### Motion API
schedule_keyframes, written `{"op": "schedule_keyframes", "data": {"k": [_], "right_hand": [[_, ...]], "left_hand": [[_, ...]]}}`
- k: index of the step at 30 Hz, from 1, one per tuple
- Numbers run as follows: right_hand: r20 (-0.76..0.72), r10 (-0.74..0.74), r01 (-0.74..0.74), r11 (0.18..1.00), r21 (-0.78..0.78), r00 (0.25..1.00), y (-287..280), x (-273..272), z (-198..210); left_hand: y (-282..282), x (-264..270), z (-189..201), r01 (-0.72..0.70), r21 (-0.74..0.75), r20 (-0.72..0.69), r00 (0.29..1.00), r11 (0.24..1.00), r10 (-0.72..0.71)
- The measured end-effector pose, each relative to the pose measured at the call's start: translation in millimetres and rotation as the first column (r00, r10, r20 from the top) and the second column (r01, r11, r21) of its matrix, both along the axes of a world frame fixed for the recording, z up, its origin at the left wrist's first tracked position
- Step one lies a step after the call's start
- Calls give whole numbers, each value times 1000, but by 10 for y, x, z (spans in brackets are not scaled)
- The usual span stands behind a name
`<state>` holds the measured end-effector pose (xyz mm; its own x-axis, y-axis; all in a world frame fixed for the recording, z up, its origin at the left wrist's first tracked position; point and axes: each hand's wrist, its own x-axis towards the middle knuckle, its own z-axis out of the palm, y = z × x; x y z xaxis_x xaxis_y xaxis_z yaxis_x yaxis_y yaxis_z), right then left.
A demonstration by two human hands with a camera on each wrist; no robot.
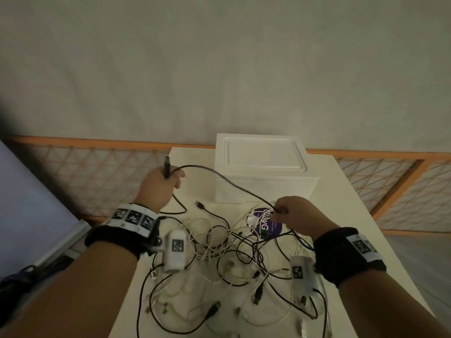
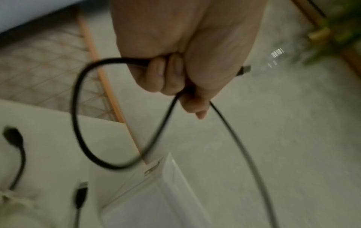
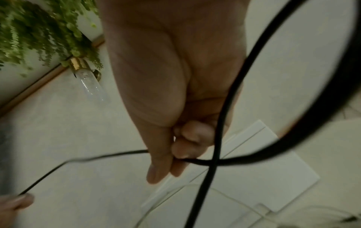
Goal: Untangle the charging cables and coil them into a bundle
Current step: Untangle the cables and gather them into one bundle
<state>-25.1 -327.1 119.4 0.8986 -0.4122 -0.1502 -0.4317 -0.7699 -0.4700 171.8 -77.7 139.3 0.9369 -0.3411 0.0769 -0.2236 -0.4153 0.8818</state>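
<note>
Left hand (image 1: 159, 185) fists the black USB cable (image 1: 219, 178) below its plug; right hand (image 1: 296, 213) pinches it lower right (mid-frame). Pulling could tighten the cable tangle (image 1: 231, 259) beneath.

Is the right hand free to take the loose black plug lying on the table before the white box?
Probably not yet: the right hand pinches the black cable, which the left hand also grips. Nothing covers the plug.

— Where did the box (image 1: 263, 167) sit?
— On the table (image 1: 353, 240), at its far edge.
— And the tangle of cables (image 1: 231, 259)?
— Nearer, before the box, with the round label (image 1: 267, 226) between them.
— Behind the table?
— A lattice fence (image 1: 97, 172).
</note>
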Motion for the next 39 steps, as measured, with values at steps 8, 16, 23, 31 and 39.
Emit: {"op": "schedule_keyframes", "data": {"k": [8, 16, 23, 31, 39], "right_hand": [[383, -160, -32, 893, 450, 910, 562, 377, 336], [479, -166, -14, 937, 350, 862, 554, 346, 376], [496, -152, 51, 976, 212, 855, 424, 264, 418], [566, -193, 102, 977, 187, 801, 389, 265, 558], [487, -479, 64, 758, 649, 730, 303, 124, 651]], "left_hand": [[-604, -779, -163, 524, -14, -5, 852, 852, -524], [-636, -782, -117, 496, -175, -155, 839, 850, -522], [-504, -747, -211, 488, -283, -308, 769, 826, -560], [-557, -752, -237, 639, -48, -217, 743, 767, -633], [-399, -529, -665, 358, 454, -45, 924, 816, -380]]}}
